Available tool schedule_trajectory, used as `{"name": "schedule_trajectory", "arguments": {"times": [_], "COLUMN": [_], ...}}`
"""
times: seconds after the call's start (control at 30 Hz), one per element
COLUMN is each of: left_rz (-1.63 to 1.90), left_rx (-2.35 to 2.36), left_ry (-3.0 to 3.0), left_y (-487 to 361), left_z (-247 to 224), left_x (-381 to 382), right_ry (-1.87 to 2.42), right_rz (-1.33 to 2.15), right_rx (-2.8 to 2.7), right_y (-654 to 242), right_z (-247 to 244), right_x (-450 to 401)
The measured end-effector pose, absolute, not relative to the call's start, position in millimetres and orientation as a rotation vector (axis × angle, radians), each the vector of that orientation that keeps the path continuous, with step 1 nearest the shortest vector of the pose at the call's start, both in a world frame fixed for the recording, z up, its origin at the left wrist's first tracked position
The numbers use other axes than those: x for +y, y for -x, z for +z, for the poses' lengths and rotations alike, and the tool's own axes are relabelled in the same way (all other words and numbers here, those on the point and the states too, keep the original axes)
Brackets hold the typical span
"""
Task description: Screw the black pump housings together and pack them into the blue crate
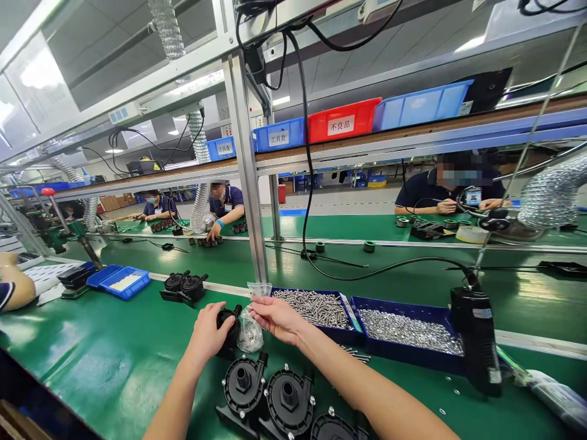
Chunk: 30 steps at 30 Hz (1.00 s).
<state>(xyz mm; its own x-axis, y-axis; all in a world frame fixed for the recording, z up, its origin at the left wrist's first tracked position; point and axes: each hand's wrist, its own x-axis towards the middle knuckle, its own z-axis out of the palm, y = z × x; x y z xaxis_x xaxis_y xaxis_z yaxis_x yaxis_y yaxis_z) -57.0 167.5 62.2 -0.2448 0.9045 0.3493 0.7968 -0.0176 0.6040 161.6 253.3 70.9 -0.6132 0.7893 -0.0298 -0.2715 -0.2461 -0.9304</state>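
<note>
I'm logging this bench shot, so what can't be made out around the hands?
In the head view:
Black housing at the left hand: partly hidden by that hand.
What the right hand pinches, if anything: too small to tell.
Frontmost housing: cut off by the bottom edge.
Contents of the clear bag: too small to tell apart.

Housings (293, 404) look matt plastic, screws (315, 307) shiny metal, the glossy mat (77, 342) perhaps rubber.
</note>
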Motion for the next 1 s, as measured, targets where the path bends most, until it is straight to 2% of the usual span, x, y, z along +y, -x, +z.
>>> {"name": "schedule_trajectory", "arguments": {"times": [0.07, 0.23, 0.47, 0.63, 0.8, 0.87, 1.0], "left_rz": [1.012, 1.041, 1.281, 1.617, 2.005, 1.927, 1.359], "left_rx": [2.056, 1.945, 1.846, 1.911, 1.811, 1.668, 1.410], "left_ry": [-1.827, -1.870, -1.968, -1.930, -1.868, -1.965, -2.274], "left_y": [63.2, 76.3, 87.2, 80.0, 60.2, 48.7, 24.3], "left_z": [55.9, 55.2, 63.1, 74.0, 88.3, 89.6, 80.7], "left_x": [171.7, 176.8, 179.9, 177.3, 165.2, 160.9, 158.6], "right_ry": [0.721, 0.700, 0.668, 0.601, 0.677, 0.764, 1.021], "right_rz": [1.755, 1.182, 0.532, 0.321, 0.293, 0.283, 0.248], "right_rx": [-1.487, -2.045, -2.566, -2.762, -2.721, -2.663, -2.591], "right_y": [-154.3, -129.6, -113.0, -104.8, -115.6, -135.3, -194.6], "right_z": [71.5, 80.2, 91.5, 101.4, 126.3, 137.9, 150.0], "right_x": [255.4, 256.2, 250.2, 250.0, 254.9, 260.3, 270.8]}}
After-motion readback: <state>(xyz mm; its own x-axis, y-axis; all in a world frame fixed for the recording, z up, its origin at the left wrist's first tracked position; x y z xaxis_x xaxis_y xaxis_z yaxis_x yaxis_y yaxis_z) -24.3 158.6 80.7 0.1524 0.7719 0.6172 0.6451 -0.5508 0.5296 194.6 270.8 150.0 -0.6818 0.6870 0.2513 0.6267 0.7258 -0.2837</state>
